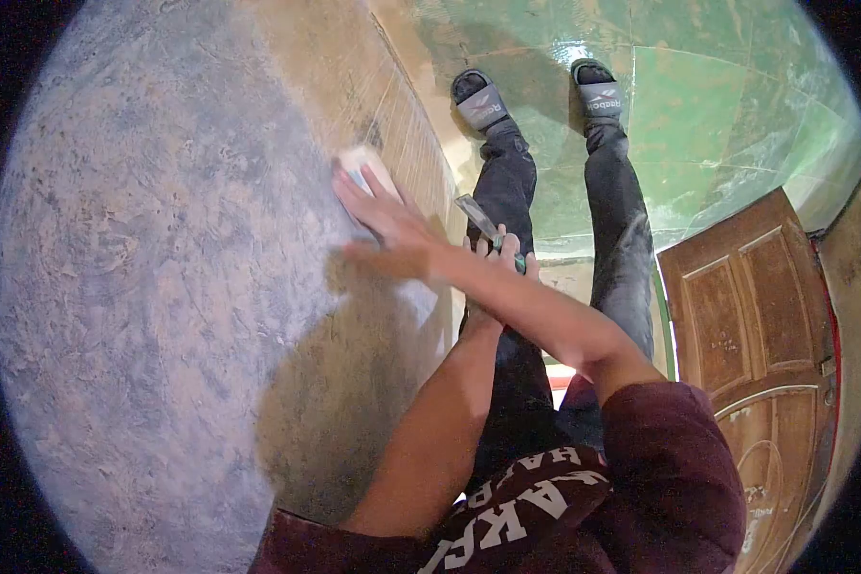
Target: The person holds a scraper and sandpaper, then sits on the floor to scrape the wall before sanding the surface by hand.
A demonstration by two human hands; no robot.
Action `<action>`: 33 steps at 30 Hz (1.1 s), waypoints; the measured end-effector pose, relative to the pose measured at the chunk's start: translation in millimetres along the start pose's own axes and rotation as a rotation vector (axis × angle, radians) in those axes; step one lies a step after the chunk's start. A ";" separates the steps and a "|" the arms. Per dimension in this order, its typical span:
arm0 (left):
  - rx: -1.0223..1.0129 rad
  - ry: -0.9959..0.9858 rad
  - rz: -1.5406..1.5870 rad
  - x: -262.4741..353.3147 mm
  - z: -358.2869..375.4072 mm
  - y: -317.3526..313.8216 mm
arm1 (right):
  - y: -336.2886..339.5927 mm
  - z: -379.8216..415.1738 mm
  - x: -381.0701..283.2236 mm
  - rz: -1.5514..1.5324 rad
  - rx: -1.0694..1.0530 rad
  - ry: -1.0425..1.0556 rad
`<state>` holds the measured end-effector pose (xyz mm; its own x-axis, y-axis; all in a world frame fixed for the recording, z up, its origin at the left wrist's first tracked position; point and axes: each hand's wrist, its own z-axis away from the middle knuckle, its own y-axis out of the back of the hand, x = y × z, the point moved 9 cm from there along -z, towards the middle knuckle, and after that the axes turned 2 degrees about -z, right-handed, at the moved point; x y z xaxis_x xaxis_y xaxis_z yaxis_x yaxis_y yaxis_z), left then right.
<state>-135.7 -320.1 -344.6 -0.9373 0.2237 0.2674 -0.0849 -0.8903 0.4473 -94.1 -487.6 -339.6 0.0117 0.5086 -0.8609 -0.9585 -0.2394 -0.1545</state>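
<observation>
My right hand point(387, 215) reaches across my body to the left, its fingers over a white, flat pad point(364, 165) that lies against the rough grey-blue wall point(163, 239). The far side of the pad is hidden, and so is exactly how the thumb grips it. Under my right forearm, my left hand point(503, 256) is closed around the green handle of a putty knife point(476, 216). Its metal blade points up and to the left, away from the wall's patchy surface.
A bare tan strip point(354, 77) of wall runs down to the green tiled floor point(689, 115). My feet in grey slides point(481, 107) stand there. To the right is a brown panelled wooden door point(751, 316).
</observation>
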 end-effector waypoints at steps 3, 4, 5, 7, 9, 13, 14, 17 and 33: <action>-0.210 -0.149 0.024 3.4 4.0 -40.6 | 44.9 -59.4 -18.9 0.036 0.160 0.121; 0.005 -0.167 0.122 4.9 9.7 -30.4 | 51.6 -69.9 -22.7 0.003 0.161 0.116; 0.221 -0.183 0.214 1.8 19.3 -16.4 | 52.4 -75.4 -22.9 -0.033 0.164 0.112; 0.134 -0.145 0.003 1.5 21.5 -18.4 | 35.6 -44.0 -13.6 -0.009 0.092 0.152; -0.310 -0.018 -0.083 4.6 8.0 -19.3 | 15.6 1.1 -6.6 0.027 0.029 0.193; -0.149 0.037 -0.035 -2.0 4.5 -9.3 | 6.7 -4.3 0.3 -0.004 -0.065 0.088; -0.177 -0.015 0.061 4.5 4.4 -10.6 | 21.4 -29.5 -6.6 0.031 0.003 0.116; -0.119 -0.049 0.127 20.7 2.3 9.5 | 74.7 -112.2 -36.7 -0.004 0.119 0.170; -0.036 -0.042 0.311 19.0 -5.6 37.2 | 102.8 -148.0 -85.1 -0.090 0.181 0.254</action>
<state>-158.7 -351.2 -327.6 -0.9055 -0.0457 0.4220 0.1907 -0.9320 0.3081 -151.5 -677.9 -354.0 0.1473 0.2930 -0.9447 -0.9853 -0.0406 -0.1662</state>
